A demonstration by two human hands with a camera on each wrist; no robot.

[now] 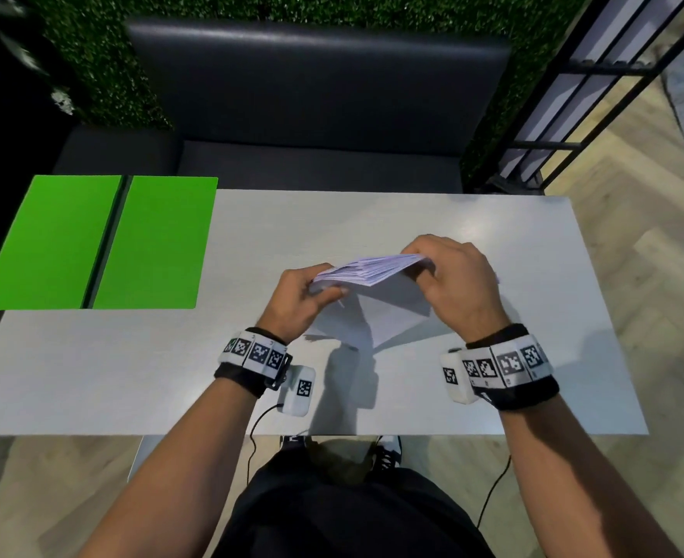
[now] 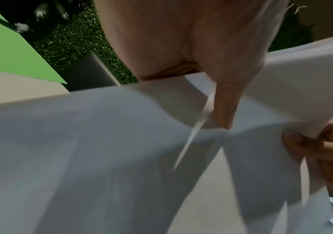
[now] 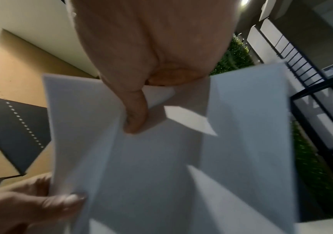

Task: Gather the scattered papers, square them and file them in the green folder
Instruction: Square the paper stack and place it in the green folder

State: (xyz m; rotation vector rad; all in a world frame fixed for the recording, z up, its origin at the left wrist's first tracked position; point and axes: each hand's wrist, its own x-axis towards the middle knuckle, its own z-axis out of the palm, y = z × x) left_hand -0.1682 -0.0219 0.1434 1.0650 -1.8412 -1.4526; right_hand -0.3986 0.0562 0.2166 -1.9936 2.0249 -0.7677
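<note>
A stack of white papers [image 1: 372, 271] stands on edge over the middle of the white table [image 1: 131, 376], its lower corners fanned out unevenly. My left hand [image 1: 304, 292] grips the stack's left end and my right hand [image 1: 449, 271] grips its right end. From the left wrist view the sheets [image 2: 121, 142] hang splayed below my thumb [image 2: 225, 107], with my right hand's fingers [image 2: 305, 145] at the far end. The right wrist view shows the sheets [image 3: 161, 158] pinched under my thumb [image 3: 135, 114]. The green folder [image 1: 91, 243] lies open flat at the table's far left corner.
A dark padded bench [image 1: 316, 94] stands behind the table against a green hedge wall [image 1: 372, 6]. Black metal railing [image 1: 598, 74] rises at the right over wooden flooring. Cables hang from the wrist cameras near the table's front edge.
</note>
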